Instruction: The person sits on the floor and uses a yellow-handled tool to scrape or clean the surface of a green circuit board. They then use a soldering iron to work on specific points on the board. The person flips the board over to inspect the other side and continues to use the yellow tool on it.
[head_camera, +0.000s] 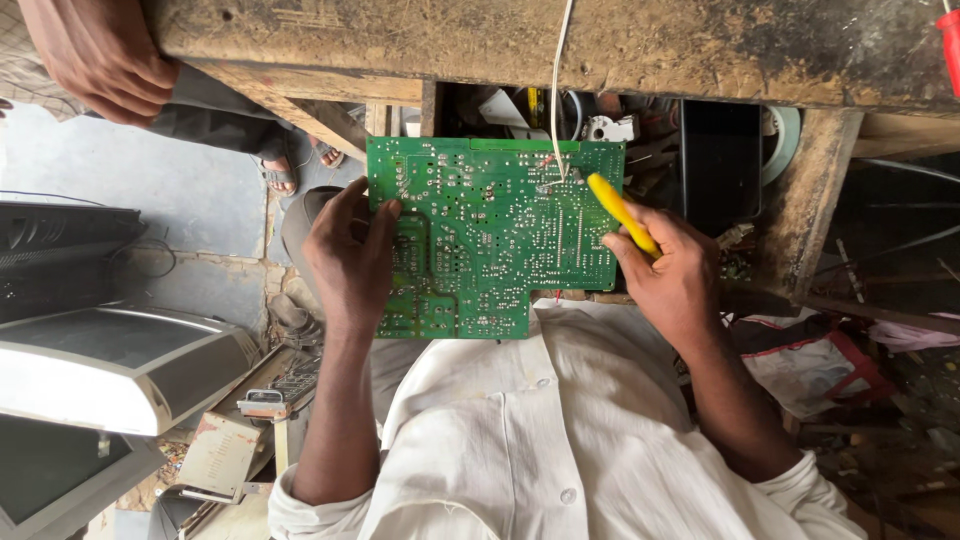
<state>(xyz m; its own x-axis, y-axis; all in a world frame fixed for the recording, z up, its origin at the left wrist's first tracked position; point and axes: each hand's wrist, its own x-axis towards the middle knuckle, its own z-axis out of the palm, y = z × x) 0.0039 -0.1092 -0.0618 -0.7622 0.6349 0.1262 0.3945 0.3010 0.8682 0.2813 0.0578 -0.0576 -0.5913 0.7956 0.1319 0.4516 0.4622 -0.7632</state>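
Note:
A green circuit board (490, 235) with its solder side up rests on my lap, in front of a worn wooden bench. My left hand (350, 255) grips its left edge, thumb on top. My right hand (670, 275) holds a yellow-handled tool (622, 212) like a pen, its tip touching the board near the upper right. A thin white wire (558, 90) runs from the bench down to that same spot on the board.
The wooden bench (600, 45) spans the top, with parts and a dark box (720, 165) beneath it. Another person's hand (100, 60) rests on the bench's left end, sandalled feet below. Old monitors (100, 370) and scrap lie left; cloth and debris lie right.

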